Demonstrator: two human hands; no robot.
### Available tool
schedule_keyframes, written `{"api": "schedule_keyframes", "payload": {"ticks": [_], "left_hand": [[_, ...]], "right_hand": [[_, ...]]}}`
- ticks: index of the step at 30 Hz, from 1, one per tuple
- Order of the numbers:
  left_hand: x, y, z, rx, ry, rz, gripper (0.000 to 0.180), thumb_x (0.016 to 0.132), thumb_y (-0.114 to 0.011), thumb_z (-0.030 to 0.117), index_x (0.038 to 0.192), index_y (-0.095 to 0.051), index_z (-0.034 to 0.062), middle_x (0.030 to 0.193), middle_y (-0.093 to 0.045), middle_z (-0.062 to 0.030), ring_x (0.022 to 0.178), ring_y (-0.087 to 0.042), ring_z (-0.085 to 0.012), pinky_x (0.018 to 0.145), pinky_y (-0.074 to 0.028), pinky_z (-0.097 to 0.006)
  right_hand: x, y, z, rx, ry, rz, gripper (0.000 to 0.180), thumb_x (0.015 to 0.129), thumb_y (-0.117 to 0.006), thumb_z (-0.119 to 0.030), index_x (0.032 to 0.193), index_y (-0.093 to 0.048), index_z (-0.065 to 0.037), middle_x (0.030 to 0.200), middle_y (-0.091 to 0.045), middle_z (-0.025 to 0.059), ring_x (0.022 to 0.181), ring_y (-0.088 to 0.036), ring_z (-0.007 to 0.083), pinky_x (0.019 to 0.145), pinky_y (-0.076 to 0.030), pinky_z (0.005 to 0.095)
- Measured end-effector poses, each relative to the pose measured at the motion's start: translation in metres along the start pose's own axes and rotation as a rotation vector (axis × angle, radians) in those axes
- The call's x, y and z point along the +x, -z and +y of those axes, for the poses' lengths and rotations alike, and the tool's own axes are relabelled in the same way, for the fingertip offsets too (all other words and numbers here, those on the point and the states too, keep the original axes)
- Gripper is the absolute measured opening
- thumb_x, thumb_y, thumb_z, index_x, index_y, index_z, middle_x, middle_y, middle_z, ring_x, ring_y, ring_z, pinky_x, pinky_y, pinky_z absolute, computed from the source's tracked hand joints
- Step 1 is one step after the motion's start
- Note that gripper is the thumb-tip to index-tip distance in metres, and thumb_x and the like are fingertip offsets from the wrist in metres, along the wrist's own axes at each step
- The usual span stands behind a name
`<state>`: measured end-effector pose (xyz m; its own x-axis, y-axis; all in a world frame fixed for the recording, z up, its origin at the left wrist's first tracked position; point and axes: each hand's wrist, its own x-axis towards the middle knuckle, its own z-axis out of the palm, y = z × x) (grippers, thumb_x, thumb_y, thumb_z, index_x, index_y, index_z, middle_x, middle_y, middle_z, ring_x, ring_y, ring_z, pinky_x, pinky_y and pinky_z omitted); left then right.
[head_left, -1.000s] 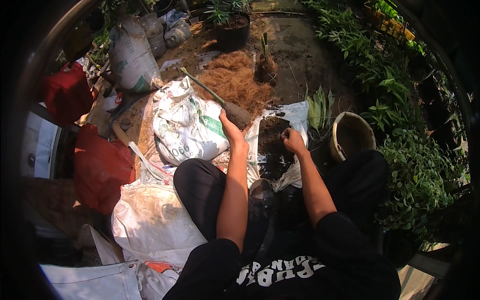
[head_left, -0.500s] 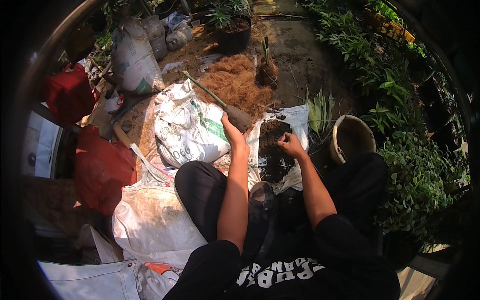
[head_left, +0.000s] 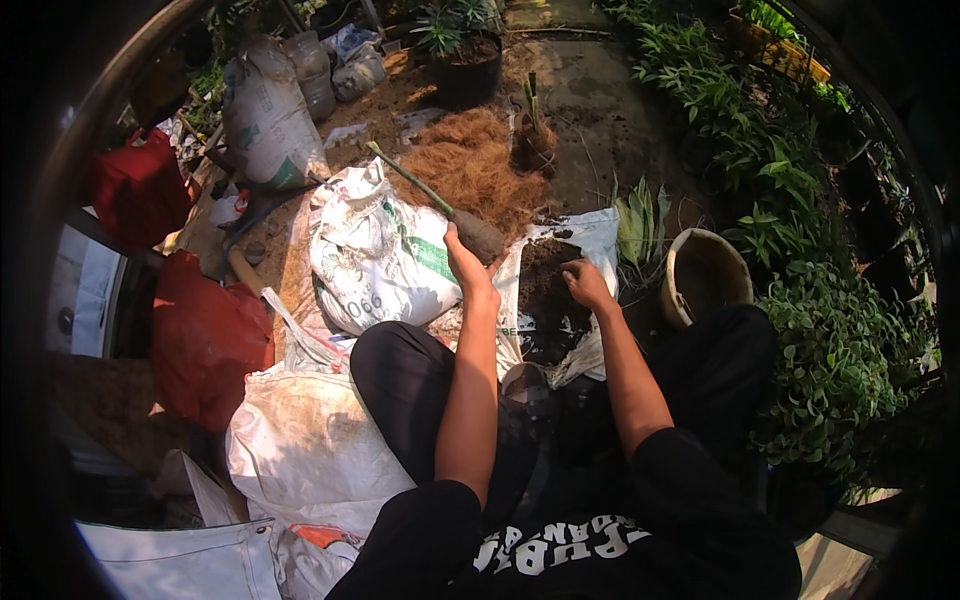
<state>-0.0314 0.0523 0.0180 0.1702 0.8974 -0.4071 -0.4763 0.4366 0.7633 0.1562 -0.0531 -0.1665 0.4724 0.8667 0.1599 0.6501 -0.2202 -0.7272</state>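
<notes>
My left hand [head_left: 468, 268] is wrapped round the dark, soil-covered root ball of a plant cutting [head_left: 474, 235]. The cutting's green stem slants up and to the left, above a white woven sack [head_left: 365, 265]. My right hand [head_left: 590, 287] hovers over dark soil [head_left: 545, 275], its fingers curled together; whatever is between them is too small to make out. That soil lies on an opened white sack [head_left: 600, 235] between my knees. Just beyond sits a heap of brown coconut fibre [head_left: 455, 160], with another wrapped cutting [head_left: 535, 140] upright at its right side.
A beige pot [head_left: 705, 275] stands by my right knee, near some cut leaves [head_left: 641, 225]. Leafy plants [head_left: 830, 350] line the right side. Red bags [head_left: 210, 340] and a large white sack [head_left: 310, 440] are at left. A black potted plant [head_left: 468, 75] stands at the far end.
My right hand has shifted slightly over the soil, and its fingers have turned a little. My left hand and the cutting stay almost in place.
</notes>
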Motion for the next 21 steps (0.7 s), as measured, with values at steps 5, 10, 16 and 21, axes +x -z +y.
{"api": "schedule_keyframes", "payload": {"ticks": [5, 10, 16, 21], "left_hand": [[-0.002, 0.001, 0.002, -0.002, 0.004, -0.003, 0.071, 0.085, -0.051, 0.059, 0.138, -0.037, 0.0125, 0.136, -0.038, -0.0096, 0.116, -0.046, -0.0269, 0.073, -0.057, -0.041], [-0.001, 0.0, 0.001, -0.006, 0.012, -0.01, 0.073, 0.085, -0.052, 0.059, 0.139, -0.036, 0.0125, 0.136, -0.038, -0.0097, 0.116, -0.046, -0.0271, 0.073, -0.057, -0.041], [0.0, 0.002, 0.001, -0.005, -0.003, -0.002, 0.073, 0.085, -0.051, 0.06, 0.139, -0.036, 0.0126, 0.137, -0.037, -0.0104, 0.117, -0.046, -0.0273, 0.073, -0.057, -0.042], [-0.002, -0.001, 0.003, -0.009, 0.028, -0.03, 0.073, 0.086, -0.05, 0.059, 0.141, -0.035, 0.0134, 0.142, -0.034, -0.01, 0.121, -0.043, -0.0278, 0.074, -0.057, -0.041]], "right_hand": [[-0.021, -0.012, -0.011, -0.181, -0.084, 0.052, 0.018, 0.08, -0.066, -0.009, 0.097, -0.066, -0.001, 0.098, -0.067, 0.0226, 0.091, -0.063, 0.0408, 0.082, -0.05, 0.0461], [-0.036, -0.027, 0.006, -0.141, -0.23, -0.27, 0.026, 0.075, -0.071, -0.012, 0.098, -0.064, -0.002, 0.098, -0.065, 0.0208, 0.095, -0.062, 0.0394, 0.083, -0.05, 0.046], [-0.046, -0.031, -0.007, -0.086, 0.014, -0.185, 0.034, 0.077, -0.072, -0.024, 0.104, -0.066, -0.005, 0.102, -0.066, 0.0252, 0.095, -0.063, 0.0434, 0.084, -0.05, 0.0489], [-0.054, -0.044, -0.003, -0.111, -0.086, -0.205, 0.023, 0.08, -0.072, -0.018, 0.084, -0.067, 0.004, 0.078, -0.066, 0.0243, 0.08, -0.064, 0.0435, 0.072, -0.051, 0.047]]}}
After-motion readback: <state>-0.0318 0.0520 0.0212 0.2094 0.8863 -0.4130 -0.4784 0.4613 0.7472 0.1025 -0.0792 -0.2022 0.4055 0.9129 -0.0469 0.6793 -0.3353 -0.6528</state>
